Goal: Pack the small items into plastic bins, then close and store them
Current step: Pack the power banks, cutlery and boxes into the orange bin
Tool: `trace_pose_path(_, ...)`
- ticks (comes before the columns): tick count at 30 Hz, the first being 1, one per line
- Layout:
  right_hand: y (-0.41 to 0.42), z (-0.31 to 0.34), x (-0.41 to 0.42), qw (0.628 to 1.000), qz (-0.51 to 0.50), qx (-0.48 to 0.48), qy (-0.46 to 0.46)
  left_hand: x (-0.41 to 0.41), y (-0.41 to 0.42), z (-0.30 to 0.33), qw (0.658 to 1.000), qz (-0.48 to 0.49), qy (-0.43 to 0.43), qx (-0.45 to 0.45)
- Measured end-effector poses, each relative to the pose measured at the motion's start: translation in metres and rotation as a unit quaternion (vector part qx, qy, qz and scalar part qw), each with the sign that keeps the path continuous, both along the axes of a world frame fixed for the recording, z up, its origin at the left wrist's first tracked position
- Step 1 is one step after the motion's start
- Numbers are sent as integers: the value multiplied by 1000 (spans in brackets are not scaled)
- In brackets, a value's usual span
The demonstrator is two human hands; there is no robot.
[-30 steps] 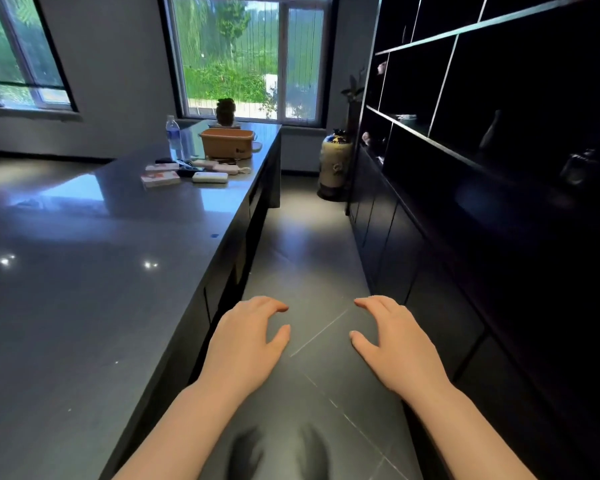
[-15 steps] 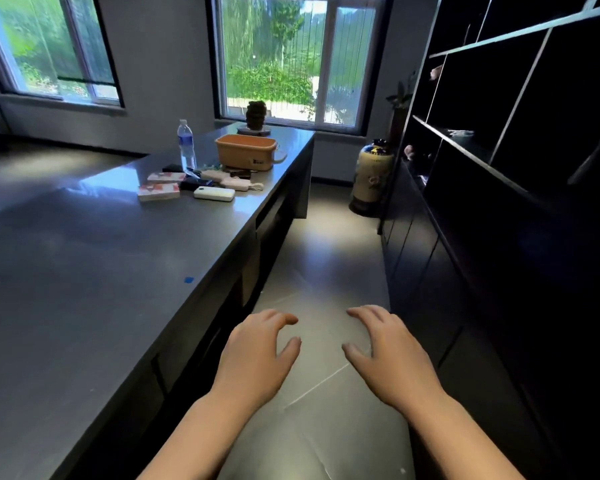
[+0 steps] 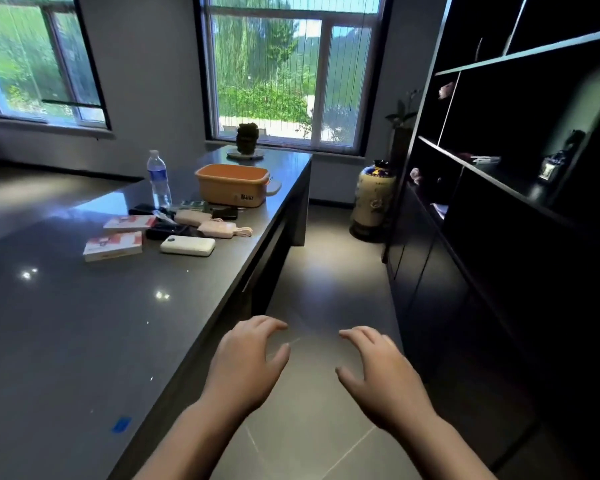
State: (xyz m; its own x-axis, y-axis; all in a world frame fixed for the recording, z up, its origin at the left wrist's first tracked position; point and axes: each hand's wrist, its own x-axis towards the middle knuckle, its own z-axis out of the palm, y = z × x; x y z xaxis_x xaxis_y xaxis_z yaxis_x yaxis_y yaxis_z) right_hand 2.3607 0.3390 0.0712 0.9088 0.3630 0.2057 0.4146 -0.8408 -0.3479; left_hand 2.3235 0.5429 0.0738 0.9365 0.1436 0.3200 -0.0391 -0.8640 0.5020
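Glossy dark counter point(image 3: 84, 341); matt orange plastic bin point(image 3: 232, 185).

Both hands hang over the grey floor beside the dark bench point(image 3: 84, 341), the left hand point(image 3: 246, 365) and right hand point(image 3: 381, 375) palm down, fingers loosely curled, holding nothing. Far along the bench stand an orange bin point(image 3: 232, 184), a water bottle point(image 3: 158, 180), two red-and-white boxes point(image 3: 113, 245) and a white power bank point(image 3: 187, 245).

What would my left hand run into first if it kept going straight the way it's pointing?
Probably nothing soon. The left hand points forward along the aisle floor, just right of the counter edge. The way looks free as far as the picture shows, though depth is hard to judge.
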Motion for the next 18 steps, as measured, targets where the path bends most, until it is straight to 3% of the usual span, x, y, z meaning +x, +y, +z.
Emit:
trace_pose_path(8,25,-17,119,1000,3,11,17,123,12,-18,999,-29,26,10)
trace_pose_path(18,28,-19,321,998,68,-11,-2,300,17,-21,999,45,14,1)
